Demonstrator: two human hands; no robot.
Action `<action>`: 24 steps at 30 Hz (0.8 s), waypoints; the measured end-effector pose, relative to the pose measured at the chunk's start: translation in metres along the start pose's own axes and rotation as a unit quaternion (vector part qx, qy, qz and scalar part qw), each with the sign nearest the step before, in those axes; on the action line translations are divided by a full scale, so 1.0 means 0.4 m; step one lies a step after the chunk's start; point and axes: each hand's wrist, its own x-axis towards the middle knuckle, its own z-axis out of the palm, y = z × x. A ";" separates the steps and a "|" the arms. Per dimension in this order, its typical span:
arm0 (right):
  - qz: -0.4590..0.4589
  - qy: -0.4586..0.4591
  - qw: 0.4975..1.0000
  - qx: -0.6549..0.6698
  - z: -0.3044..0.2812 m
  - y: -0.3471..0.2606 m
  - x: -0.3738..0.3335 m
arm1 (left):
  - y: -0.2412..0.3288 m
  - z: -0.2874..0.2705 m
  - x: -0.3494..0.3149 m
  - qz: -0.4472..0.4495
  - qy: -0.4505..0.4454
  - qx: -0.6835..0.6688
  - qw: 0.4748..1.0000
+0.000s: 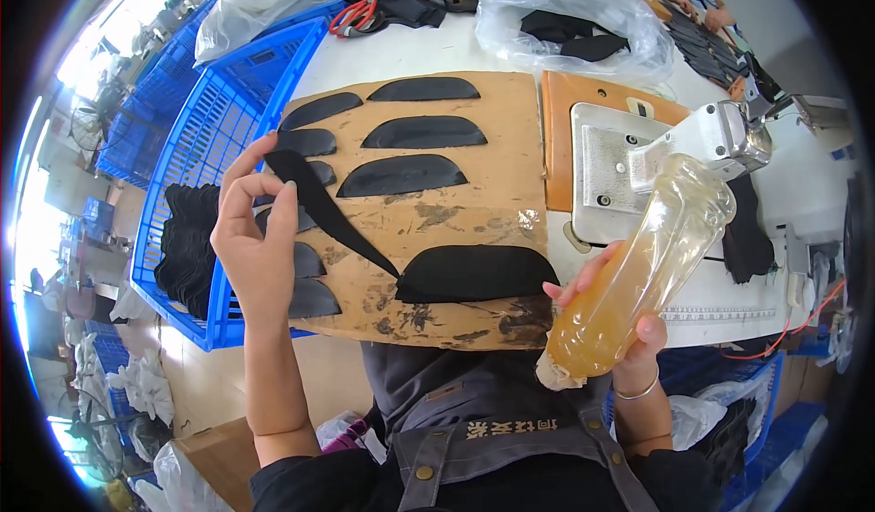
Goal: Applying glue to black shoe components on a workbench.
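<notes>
White worktop (410, 51) spreads across a bright workshop, with a standing fan (96, 124) and stacked blue crates (137, 138) toward the left. At the upper right, another person's hands (697, 9) are near rows of dark pieces. Red-handled scissors (357, 15) lie at the far edge beside dark cloth, and a clear plastic bag (506, 6) lies open around more black pieces. A pale metal sewing machine (702, 147) occupies the right side; a blue basket (264, 61) borders the left, a wavy stack of black pieces (187, 252) inside it.

Across the middle lies a brown cardboard sheet (510, 179), stained dark toward the near edge and bearing rows of half-moon black patches (424, 132). The left hand (258, 229) pinches a curved black strip (324, 206) above the sheet, its lower tip at the corner of a larger black piece (478, 273). The right hand (643, 352) grasps a tilted clear bottle (629, 279) of amber liquid.
</notes>
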 end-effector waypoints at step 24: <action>0.001 0.007 1.000 -0.002 0.006 0.004 -0.002 | -0.067 0.135 -0.118 0.079 -0.238 0.178 0.952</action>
